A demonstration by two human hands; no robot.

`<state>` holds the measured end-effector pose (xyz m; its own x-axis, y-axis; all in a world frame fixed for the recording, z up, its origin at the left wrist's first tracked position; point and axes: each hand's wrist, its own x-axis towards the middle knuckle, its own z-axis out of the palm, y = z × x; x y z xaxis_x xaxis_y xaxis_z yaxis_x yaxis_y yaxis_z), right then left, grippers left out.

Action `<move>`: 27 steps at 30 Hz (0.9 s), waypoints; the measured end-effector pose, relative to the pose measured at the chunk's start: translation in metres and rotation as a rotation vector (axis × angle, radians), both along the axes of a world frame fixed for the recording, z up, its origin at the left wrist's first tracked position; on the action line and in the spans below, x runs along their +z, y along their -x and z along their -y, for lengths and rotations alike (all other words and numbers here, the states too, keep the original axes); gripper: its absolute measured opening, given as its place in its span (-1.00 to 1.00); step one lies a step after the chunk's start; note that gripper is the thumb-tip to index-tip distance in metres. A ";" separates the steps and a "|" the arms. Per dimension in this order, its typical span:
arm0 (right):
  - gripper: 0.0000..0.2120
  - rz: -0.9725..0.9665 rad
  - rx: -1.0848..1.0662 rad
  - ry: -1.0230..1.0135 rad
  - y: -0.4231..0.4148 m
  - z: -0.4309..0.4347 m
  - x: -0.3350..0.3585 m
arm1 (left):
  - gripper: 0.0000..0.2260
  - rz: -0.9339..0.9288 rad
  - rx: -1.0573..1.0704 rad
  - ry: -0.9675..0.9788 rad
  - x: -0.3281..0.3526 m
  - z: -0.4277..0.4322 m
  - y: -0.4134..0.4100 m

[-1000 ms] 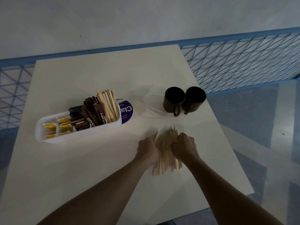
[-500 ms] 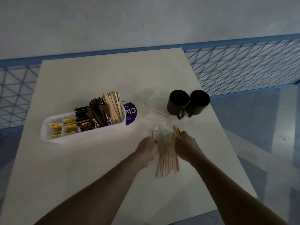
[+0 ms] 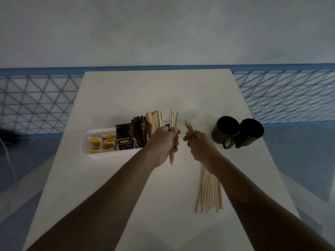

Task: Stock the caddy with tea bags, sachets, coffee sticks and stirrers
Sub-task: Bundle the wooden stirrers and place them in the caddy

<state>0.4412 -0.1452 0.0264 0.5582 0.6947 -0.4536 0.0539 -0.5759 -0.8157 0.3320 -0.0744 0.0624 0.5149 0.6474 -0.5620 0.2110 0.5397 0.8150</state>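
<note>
The left hand (image 3: 164, 142) is curled round a small bundle of stirrers (image 3: 173, 120) and holds them nearly upright above the table (image 3: 145, 91), with their tips toward twelve o'clock. At three o'clock from it, close but apart, the right hand (image 3: 199, 147) pinches a few stirrers (image 3: 189, 126) whose ends lean toward eleven o'clock.

The loose stirrers (image 3: 208, 192) lie flat on the table at five o'clock from the right hand. They run roughly from twelve to six, and their far ends are hidden under the right forearm.

The white caddy (image 3: 108, 154) sits at nine o'clock from the left hand, which hides its right end. Yellow packets (image 3: 101, 144) fill its left compartments, dark coffee sticks (image 3: 134, 136) stand in the middle, and the standing stirrers (image 3: 155, 119) lean at the right end, just behind the left hand.

Two dark mugs (image 3: 227, 131) (image 3: 252, 132) stand touching each other at two o'clock from the right hand, handles turned toward six o'clock. A blue mesh fence (image 3: 36, 105) runs past the table's far edge at twelve o'clock, under a grey wall (image 3: 163, 33).
</note>
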 end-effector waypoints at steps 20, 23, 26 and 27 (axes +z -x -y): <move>-0.79 -0.124 -0.189 -0.432 0.037 -0.097 0.009 | -0.84 -0.211 0.220 -0.521 -0.023 -0.058 0.019; -0.77 -0.106 -0.199 -0.400 0.038 -0.099 -0.006 | -0.84 -0.201 0.217 -0.548 -0.034 -0.057 0.018; -0.77 -0.126 -0.207 -0.373 0.040 -0.099 -0.017 | -0.86 -0.181 0.229 -0.567 -0.040 -0.056 0.017; -0.78 -0.148 -0.202 -0.373 0.041 -0.098 -0.020 | -0.87 -0.179 0.232 -0.581 -0.042 -0.055 0.017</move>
